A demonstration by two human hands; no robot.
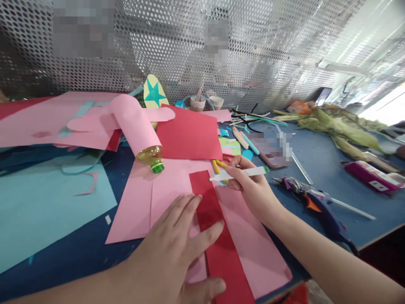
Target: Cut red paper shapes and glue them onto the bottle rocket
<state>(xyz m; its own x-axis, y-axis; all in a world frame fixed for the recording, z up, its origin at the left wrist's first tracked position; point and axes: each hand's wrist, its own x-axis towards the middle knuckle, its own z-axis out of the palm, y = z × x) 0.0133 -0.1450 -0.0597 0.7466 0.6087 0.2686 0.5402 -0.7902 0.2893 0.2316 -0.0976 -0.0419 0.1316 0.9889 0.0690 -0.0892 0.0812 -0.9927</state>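
right hand (253, 190) pinches pen (255, 171) | left hand (177, 238), fingers spread, rests over strip (210, 207) | tip at strip's far end, contact unclear | strip lies on pink card (248, 230) | likely marking; next stroke calls for a steady strip

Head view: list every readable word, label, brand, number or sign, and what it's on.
No readable text anywhere.
Purple object, right edge: pale marks, too blurred to read.
Phone on the table: partly pixelated, nothing legible.
White marker in the right hand: no lettering visible.
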